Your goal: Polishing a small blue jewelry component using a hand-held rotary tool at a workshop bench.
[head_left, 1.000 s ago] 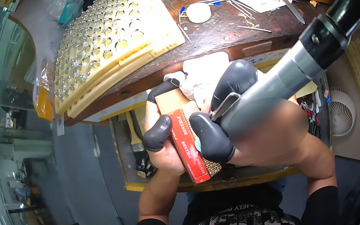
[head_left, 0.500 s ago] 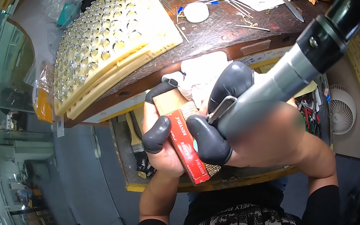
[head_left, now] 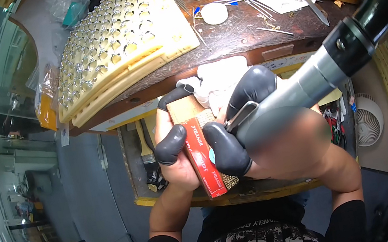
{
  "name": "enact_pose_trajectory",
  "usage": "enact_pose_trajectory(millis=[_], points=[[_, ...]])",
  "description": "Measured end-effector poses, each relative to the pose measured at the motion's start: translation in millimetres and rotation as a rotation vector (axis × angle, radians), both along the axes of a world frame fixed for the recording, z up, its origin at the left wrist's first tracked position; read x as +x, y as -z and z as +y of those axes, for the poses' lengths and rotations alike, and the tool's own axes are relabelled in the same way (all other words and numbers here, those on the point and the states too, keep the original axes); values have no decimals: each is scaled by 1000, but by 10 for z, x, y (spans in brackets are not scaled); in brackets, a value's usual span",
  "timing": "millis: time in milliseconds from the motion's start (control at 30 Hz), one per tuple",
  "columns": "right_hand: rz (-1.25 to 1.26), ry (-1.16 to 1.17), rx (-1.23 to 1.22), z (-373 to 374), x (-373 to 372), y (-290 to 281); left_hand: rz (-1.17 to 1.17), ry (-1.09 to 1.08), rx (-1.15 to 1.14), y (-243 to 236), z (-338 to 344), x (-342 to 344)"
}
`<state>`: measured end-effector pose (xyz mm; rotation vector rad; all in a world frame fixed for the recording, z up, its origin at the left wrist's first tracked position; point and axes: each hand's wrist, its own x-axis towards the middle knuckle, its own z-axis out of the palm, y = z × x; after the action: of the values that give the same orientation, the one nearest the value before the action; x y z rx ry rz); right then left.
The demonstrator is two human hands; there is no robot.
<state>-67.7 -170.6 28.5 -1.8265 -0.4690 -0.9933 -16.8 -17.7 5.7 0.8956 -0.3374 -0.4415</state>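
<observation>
While the left hand [head_left: 178, 149] wraps its black-capped fingers [head_left: 171, 145] around a red-sided block [head_left: 203, 155] held upright before the chest, the right hand [head_left: 257, 131] closes on a grey handpiece [head_left: 311, 83], its tip at the block's right edge. Beyond, the wooden tabletop [head_left: 241, 36] carries cream trays [head_left: 123, 35], a white disc [head_left: 214, 13] and scattered thin tools [head_left: 266, 16].
</observation>
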Motion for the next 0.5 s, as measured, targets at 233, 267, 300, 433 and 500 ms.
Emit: enact_pose_trajectory(millis=[233, 267, 300, 433, 500], points=[[-20, -21, 56, 22, 19, -19, -12, 21, -21, 86, 44, 68], [-19, -20, 55, 21, 23, -14, -15, 29, -31, 104, 48, 80], [-26, -14, 47, 18, 28, -11, -18, 37, -41, 118, 52, 90], [0, -8, 27, 12, 9, -33, -33, 64, -78, 140, 67, 108], [17, -2, 18, 11, -7, -31, -40, 79, -97, 143, 66, 109]])
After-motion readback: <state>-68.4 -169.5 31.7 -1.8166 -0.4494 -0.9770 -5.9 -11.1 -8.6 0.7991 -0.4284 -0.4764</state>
